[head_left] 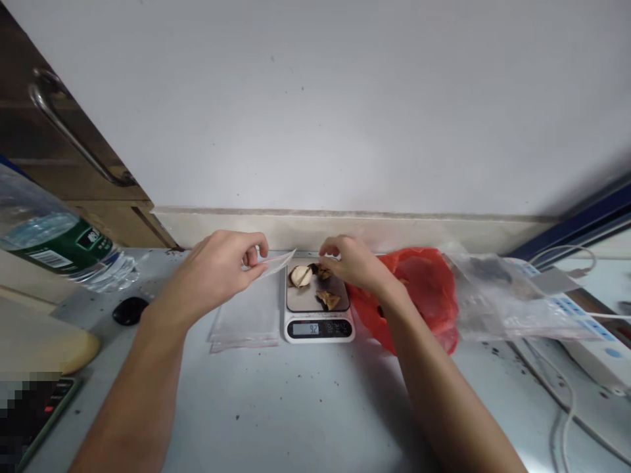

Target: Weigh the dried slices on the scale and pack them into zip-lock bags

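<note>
Digital scale (pixel 305 303) sits mid-table, close to the table's (pixel 296 407) far edge, display toward the near edge (digits look like 92, decimal point too small to confirm). On its plate: a pale round piece (pixel 301 276) at the left, a brown dried piece (pixel 328 300) at the near right, another dark dried bit (pixel 323 271) at the far side, partly under the right fingers.

Left hand (pixel 219 263): thumb and index pinched together on a small clear bag (pixel 277 262), its free end slanting up toward the scale's far left corner. Right hand (pixel 351 257): fingers curled, held over the plate's far right corner, right by the dark bit; can't tell whether it grips it or how far the fingertips are apart.

Left of the scale, a stack of flat clear bags (pixel 249 322), partly hidden by the left hand. Right of the scale, a red plastic bag (pixel 428 282), with the right forearm crossing in front (blocks part of it). Further toward the table's right edge: a crinkled clear pouch (pixel 486 302), a white power strip (pixel 594 364), a cable (pixel 570 407). Toward the left edge: a black rounded object (pixel 129 311) and a green-labelled bottle (pixel 59 246), tilted in view.
</note>
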The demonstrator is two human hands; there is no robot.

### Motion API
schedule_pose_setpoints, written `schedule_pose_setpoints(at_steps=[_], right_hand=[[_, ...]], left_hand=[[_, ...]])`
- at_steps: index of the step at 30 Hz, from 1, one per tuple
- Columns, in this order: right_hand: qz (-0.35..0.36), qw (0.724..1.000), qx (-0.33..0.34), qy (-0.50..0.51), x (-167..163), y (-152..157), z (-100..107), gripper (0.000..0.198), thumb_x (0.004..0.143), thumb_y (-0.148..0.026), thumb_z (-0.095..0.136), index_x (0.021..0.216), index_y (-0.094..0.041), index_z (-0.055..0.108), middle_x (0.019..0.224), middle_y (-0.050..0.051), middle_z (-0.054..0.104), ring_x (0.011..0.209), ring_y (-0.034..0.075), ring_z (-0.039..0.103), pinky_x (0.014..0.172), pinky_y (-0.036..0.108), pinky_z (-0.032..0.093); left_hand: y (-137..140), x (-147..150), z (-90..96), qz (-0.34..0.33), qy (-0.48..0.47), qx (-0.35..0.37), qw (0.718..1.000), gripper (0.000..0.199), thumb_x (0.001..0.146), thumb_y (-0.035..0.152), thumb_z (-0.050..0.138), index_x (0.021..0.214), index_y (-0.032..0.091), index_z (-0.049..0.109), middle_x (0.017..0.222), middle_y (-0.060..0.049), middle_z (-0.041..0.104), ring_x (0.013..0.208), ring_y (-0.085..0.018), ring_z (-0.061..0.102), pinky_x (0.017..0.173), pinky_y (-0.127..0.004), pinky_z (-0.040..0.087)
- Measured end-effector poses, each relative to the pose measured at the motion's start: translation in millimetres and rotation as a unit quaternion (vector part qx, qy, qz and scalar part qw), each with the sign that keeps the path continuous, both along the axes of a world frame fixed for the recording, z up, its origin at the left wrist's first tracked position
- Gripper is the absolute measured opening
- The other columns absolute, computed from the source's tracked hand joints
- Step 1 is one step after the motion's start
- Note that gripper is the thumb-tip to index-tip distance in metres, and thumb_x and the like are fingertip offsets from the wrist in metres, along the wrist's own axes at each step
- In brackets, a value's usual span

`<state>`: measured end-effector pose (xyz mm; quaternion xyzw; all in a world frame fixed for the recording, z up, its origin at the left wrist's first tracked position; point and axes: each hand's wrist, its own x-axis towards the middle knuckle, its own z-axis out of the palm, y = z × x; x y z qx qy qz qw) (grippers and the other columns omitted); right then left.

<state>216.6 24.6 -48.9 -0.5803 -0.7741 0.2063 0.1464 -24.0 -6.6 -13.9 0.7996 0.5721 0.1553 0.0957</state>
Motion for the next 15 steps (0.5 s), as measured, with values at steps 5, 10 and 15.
schedule_pose_setpoints(at_steps=[5, 10, 15], right_hand=[[0.058, 0.997, -0.045, 0.023, -13, 12, -15, 0.029, 0.076, -0.001, 0.069, 0.096, -0.018, 0.08, 0.106, 0.009, 0.08, 0.097, 0.022, 0.071, 0.087, 0.028, 0.051], [0.033, 0.997, -0.047, 0.044, -14, 15, -22, 0.018, 0.074, -0.002, 0.071, 0.083, -0.016, 0.078, 0.097, 0.01, 0.079, 0.09, 0.021, 0.071, 0.084, 0.028, 0.051], [0.0, 0.993, -0.054, 0.106, -14, 14, -20, 0.005, 0.081, -0.014, 0.07, 0.078, -0.016, 0.074, 0.084, 0.006, 0.077, 0.08, 0.018, 0.069, 0.077, 0.028, 0.05]], left_hand=[[0, 0, 0.0, 0.001, 0.006, -0.008, 1.0, 0.013, 0.082, 0.035, 0.058, 0.082, 0.025, 0.065, 0.069, 0.0, 0.066, 0.061, -0.018, 0.06, 0.057, -0.029, 0.039], [-1, 0, -0.1, -0.004, 0.009, -0.012, 1.0, 0.012, 0.083, 0.034, 0.056, 0.082, 0.025, 0.064, 0.07, 0.001, 0.066, 0.062, -0.018, 0.06, 0.057, -0.03, 0.039], [0, 1, -1.6, -0.009, -0.003, -0.018, 1.0, 0.014, 0.083, 0.037, 0.056, 0.082, 0.025, 0.064, 0.069, 0.0, 0.065, 0.062, -0.018, 0.06, 0.057, -0.031, 0.039]])
